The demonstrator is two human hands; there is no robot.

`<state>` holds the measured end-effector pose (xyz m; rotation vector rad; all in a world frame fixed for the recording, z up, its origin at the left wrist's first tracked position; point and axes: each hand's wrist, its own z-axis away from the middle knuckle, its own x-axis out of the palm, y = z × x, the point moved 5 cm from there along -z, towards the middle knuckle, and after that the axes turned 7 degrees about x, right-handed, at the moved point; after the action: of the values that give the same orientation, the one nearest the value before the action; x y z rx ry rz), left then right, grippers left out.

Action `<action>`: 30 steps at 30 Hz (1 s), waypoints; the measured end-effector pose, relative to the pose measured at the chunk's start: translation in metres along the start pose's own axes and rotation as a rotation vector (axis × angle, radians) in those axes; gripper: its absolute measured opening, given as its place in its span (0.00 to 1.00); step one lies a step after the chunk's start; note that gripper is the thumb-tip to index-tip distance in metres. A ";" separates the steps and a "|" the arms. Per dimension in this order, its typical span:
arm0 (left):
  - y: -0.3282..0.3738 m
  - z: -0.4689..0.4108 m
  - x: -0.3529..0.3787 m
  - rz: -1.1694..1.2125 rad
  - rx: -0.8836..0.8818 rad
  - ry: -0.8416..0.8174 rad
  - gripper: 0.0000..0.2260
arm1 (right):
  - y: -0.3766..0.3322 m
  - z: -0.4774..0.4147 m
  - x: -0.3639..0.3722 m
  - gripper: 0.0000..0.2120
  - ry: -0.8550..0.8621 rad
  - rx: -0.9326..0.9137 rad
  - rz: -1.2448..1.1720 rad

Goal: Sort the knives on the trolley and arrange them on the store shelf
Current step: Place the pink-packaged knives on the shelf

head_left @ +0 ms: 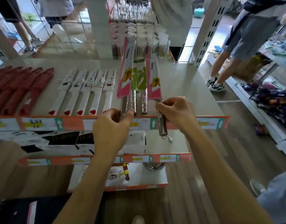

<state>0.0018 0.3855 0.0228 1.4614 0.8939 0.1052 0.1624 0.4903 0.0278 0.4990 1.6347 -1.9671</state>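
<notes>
- Your left hand (112, 126) curls round the steel handle of the left pink knife (124, 75), at the front edge of the shelf (187, 88).
- Your right hand (175, 113) pinches the handle of the right pink knife (153, 78). Its sleeve lies on the shelf and its handle juts past the edge.
- Two green knives (137, 78) lie between the pink ones, with white knives (85, 94) and red knives (22, 91) in rows to the left.
- You seem to be lining up this row. Next, push the right knife in level with its neighbours.
- The trolley is out of view, the labels are too blurred to read, and your left fingers hide part of the handle.
</notes>
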 end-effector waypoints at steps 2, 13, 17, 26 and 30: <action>0.001 -0.005 0.004 -0.020 -0.013 0.004 0.14 | 0.000 -0.010 0.000 0.13 -0.008 -0.026 -0.006; 0.007 -0.019 0.021 -0.073 -0.049 -0.025 0.13 | 0.010 -0.039 -0.007 0.16 0.030 -0.084 0.014; 0.011 -0.021 0.025 -0.080 -0.039 -0.030 0.13 | 0.013 -0.045 -0.009 0.16 0.014 -0.074 0.010; 0.012 -0.021 0.033 -0.059 -0.052 -0.064 0.12 | 0.007 -0.063 -0.006 0.15 0.027 -0.042 0.057; 0.014 -0.021 0.034 -0.070 -0.034 -0.065 0.13 | 0.006 -0.068 -0.005 0.15 0.009 -0.034 0.071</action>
<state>0.0193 0.4244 0.0228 1.3928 0.8853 0.0203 0.1668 0.5568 0.0128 0.5462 1.6306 -1.8856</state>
